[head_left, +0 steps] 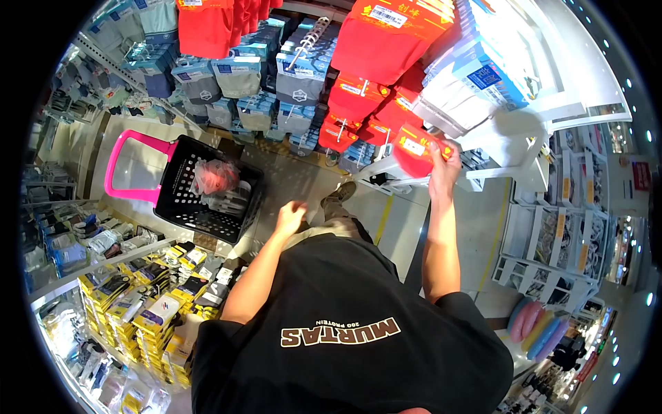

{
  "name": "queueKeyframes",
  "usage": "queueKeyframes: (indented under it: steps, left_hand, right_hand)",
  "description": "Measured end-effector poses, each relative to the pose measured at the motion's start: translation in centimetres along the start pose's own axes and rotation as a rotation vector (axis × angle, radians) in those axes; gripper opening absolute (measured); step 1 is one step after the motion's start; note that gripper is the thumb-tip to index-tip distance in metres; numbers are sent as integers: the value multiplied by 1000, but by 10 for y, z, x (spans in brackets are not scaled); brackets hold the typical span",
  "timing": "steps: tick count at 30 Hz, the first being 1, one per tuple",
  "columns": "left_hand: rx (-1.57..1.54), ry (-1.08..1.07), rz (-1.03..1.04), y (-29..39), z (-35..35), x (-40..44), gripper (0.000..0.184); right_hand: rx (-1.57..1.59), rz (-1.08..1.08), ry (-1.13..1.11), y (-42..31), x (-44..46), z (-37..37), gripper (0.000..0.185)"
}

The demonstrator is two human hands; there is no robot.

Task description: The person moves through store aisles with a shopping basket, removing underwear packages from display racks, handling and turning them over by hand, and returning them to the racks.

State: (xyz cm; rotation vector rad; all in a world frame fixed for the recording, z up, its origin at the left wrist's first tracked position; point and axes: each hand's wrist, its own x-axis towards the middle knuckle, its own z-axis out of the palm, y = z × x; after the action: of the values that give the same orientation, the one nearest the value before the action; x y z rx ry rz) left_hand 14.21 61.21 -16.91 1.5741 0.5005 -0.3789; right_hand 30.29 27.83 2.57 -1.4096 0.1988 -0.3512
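Observation:
My right hand (pixel 445 164) is raised at the rack and pinches the edge of a red package (pixel 416 150) with a white label and an orange header. More red packages (pixel 357 96) hang behind and to the left of it. My left hand (pixel 292 217) is low in front of my body, its fingers curled; whether it holds anything is too small to make out. To its left stands a black basket (pixel 176 200) with a pink handle (pixel 112 165), and in it lies a clear plastic bag (pixel 215 177) with something reddish inside.
Blue-and-grey packs (pixel 302 76) hang along the back rack. White-and-blue packs (pixel 476 83) stick out at the upper right. Yellow packages (pixel 157 314) are stacked at lower left. White shelving (pixel 552 238) and coloured rings (pixel 538 330) stand on the right.

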Motion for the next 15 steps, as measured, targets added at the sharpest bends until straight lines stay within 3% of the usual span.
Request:
queueKeyframes:
  steps: [2,4,6,7,8,11,12,15]
  left_hand:
    - [94,126,-46,-50,-21,8,33]
    - [5,172,-265,-109,-50,10,25]
    - [-29,228,-354,-150,-76,-3,21]
    - [177,186,-341,-180,-95,-3,20]
    - [192,285,-328,-206,-101,-8,21]
    - [103,323,-395,-216,-113,-35,22]
    - [100,321,-380,-210,-113,-43,22]
    - [120,377,-335,-220,-106,-50,23]
  right_hand:
    - [-63,-3,-50,-12,8,11,33]
    - [-98,-5,-59,-7,20,20,29]
    - [-96,24,-46,9,32,20,28]
    - [-92,38,-45,16,37,22,28]
    - [-82,65,-27,23,40,23,26]
    - [-223,4,26,44,47,30,22]
    - [-293,54,12,72,55,19,20]
    - [-338,-78,81,167,47,-4,20]
